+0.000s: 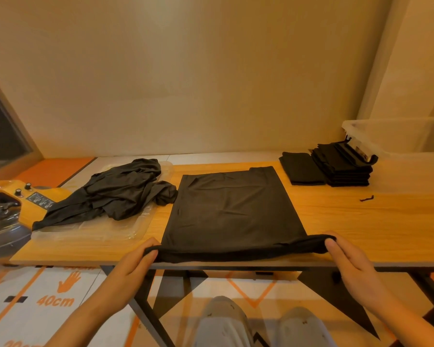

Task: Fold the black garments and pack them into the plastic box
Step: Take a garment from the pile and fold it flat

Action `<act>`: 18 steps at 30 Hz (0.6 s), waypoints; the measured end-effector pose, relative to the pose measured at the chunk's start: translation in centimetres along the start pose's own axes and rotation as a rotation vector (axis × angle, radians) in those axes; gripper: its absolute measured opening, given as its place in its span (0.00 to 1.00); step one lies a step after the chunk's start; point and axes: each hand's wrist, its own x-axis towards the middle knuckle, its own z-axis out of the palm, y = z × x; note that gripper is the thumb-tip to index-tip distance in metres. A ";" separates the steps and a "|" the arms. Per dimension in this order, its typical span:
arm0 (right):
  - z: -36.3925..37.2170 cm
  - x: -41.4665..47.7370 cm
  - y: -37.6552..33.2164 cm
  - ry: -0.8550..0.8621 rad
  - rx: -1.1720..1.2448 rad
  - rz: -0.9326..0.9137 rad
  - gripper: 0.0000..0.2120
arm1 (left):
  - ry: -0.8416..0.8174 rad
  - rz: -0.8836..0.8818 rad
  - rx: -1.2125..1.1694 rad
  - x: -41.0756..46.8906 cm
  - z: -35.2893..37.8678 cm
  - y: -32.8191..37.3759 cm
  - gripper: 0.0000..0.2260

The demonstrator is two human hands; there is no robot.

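Hands were closed on the near hem of the flat black garment [233,209] at the worktop [361,221] front edge, left hand [133,261] and right hand [348,261] pinching opposite corners. Bare wood was left to its right. Farther back, crumpled garments [115,194] lay left; folded stacks [336,166] touched the plastic box [398,136].

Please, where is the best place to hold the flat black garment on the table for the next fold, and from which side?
Grip the flat black garment at the two corners of its near hem, coming from the table's front edge. That hem is nearest, and already bunched and lifted, while the rest lies smooth. The left hand and right hand pinch there now, probably suited to carrying the hem toward the far edge.
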 end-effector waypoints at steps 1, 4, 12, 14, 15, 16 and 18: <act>0.3 0.3 -0.6 0.021 0.010 0.002 0.16 | 0.020 -0.005 -0.014 0.2 0.1 0.4 0.11; 0.6 2.0 -1.8 0.082 0.081 0.025 0.16 | 0.086 -0.037 -0.029 1.9 -0.3 0.8 0.11; 1.5 18.4 -1.8 0.165 0.057 0.163 0.16 | 0.132 -0.200 -0.138 17.9 -3.8 1.5 0.12; 2.7 23.7 0.3 0.134 -0.082 0.253 0.13 | 0.040 -0.371 -0.101 23.0 -3.7 0.8 0.11; 3.4 25.7 1.8 0.096 -0.173 0.330 0.11 | -0.010 -0.430 -0.048 24.9 -3.4 -0.1 0.11; 4.1 27.0 3.3 0.051 -0.280 0.408 0.12 | -0.047 -0.464 0.032 26.4 -2.9 -1.0 0.11; 5.4 27.8 5.6 0.026 -0.476 0.464 0.16 | -0.050 -0.445 0.249 28.5 -1.9 -2.9 0.12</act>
